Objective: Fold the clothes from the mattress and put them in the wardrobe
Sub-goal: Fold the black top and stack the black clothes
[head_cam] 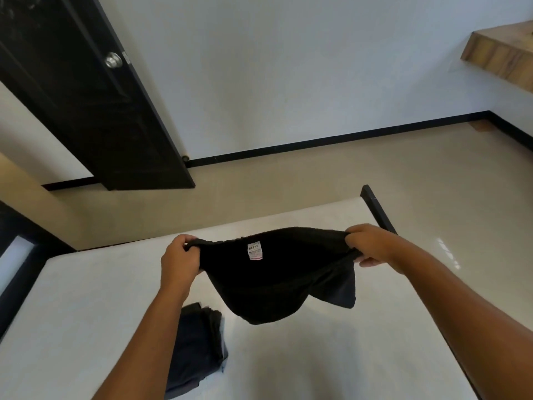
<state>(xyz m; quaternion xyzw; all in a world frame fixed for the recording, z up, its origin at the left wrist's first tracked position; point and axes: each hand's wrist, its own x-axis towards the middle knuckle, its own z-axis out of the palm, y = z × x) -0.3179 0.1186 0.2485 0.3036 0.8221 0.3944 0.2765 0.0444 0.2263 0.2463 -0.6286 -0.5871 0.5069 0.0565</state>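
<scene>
Black, soft knit cloth, the black garment (271, 281) hangs in the air over the white mattress (86, 298), stretched by its gathered waistband between the two hands; the left hand (178, 258) is clamped on the edge at 9 o'clock and the right hand (367, 243) pinches it at 3 o'clock, with a white label (255, 250) between them. It sags limp below the grip, so I judge it light, floppy and unbreakable, best held at the waistband corners and laid flat to fold; a folded dark stack (196, 350) lies on the mattress at 7 o'clock of it.
</scene>
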